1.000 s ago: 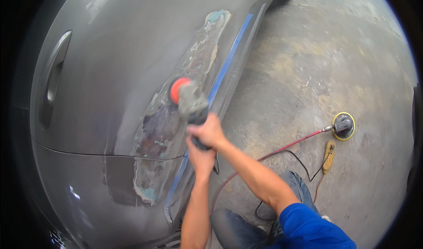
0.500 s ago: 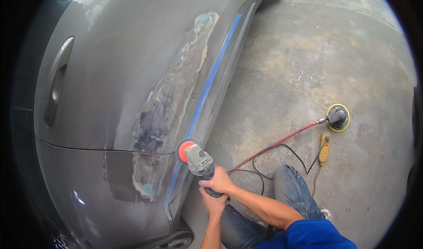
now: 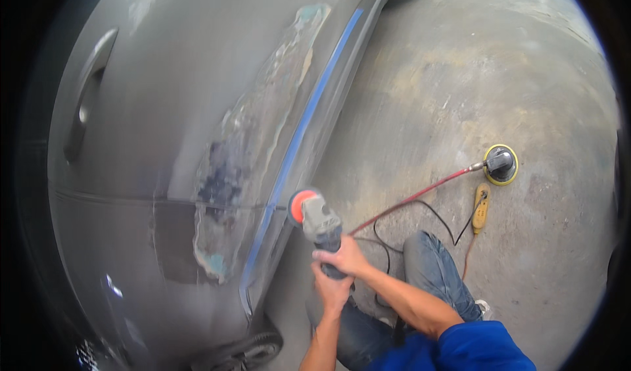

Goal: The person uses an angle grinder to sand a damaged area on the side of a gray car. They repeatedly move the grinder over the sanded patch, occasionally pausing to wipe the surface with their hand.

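Both my hands are wrapped round a grey and black angle grinder (image 3: 321, 221) with a round orange-faced disc (image 3: 303, 207) at its head. My right hand (image 3: 346, 256) grips the body nearer the head, and my left hand (image 3: 330, 285) closes on the rear of the handle. The disc is just beside the lower edge of a grey car door (image 3: 158, 108); I cannot tell whether it touches. A long sanded patch (image 3: 253, 134) with bare, mottled layers and pale green ends runs along the door and the panel behind it. Blue masking tape (image 3: 309, 108) follows the sill.
On the concrete floor (image 3: 447, 95) at right lies a round sander (image 3: 501, 164) with a yellow-rimmed pad and a red hose (image 3: 420, 208). Next to it is a yellow power-strip-like block (image 3: 482, 208) with cords. My bent knee (image 3: 437, 266) is close to the cords. A wheel (image 3: 259, 351) shows at lower left.
The grinder in both my hands has moved right, away from the sanded patch and past the tape. The whole view has shifted slightly and blurred.
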`<state>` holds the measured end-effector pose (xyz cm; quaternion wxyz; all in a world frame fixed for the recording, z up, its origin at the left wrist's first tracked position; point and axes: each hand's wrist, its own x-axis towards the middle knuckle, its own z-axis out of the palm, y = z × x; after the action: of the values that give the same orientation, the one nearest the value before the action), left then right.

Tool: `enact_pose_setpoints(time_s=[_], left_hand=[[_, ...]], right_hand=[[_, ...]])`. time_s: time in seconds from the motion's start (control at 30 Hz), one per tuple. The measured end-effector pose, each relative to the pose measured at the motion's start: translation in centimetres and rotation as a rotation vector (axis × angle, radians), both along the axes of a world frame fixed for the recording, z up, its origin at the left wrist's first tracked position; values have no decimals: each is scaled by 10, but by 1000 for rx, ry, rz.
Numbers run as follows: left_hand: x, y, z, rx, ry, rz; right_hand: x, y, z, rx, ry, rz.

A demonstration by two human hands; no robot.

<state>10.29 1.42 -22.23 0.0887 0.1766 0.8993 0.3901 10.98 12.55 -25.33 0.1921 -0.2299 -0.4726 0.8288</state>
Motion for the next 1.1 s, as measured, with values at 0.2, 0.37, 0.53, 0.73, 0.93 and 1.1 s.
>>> enact_pose_setpoints(time_s=[0.2, 0.37, 0.53, 0.73, 0.93, 1.1], left_hand=[[9, 4, -8, -40, -10, 17], [18, -1, -16, 38, -53, 4], [24, -11, -19, 37, -104, 36], [24, -37, -11, 125, -81, -47], [-6, -43, 4, 49, 95, -167], [-28, -54, 13, 17, 85, -252]], right_hand=[[18, -4, -16, -220, 111, 7], [31, -3, -20, -400, 198, 21], [35, -11, -26, -398, 240, 52], [83, -8, -26, -221, 254, 203], [204, 86, -154, -103, -408, -604], [236, 150, -175, -161, -694, -747]])
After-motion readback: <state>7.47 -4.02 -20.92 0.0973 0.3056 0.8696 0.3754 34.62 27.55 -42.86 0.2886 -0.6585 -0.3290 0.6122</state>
